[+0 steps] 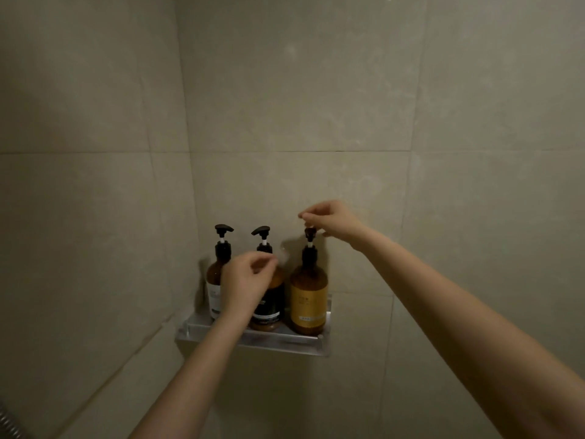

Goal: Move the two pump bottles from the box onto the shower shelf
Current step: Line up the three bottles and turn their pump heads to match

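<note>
Three amber pump bottles stand upright in a row on the metal shower shelf (253, 339) in the tiled corner. The left bottle (213, 280) has a white label and the right bottle (308, 299) a yellow one. The middle bottle (269, 305) has a dark label, and my left hand (248, 280) partly hides it. That hand hovers in front of the bottle's neck with fingers loosely curled and nothing in them. My right hand (332, 221) reaches over the right bottle, its fingertips pinching the black pump head. The box is out of view.
Beige tiled walls meet in a corner just left of the shelf. A ribbed metal shower hose (9, 423) shows at the bottom left edge. The three bottles fill the shelf from side to side.
</note>
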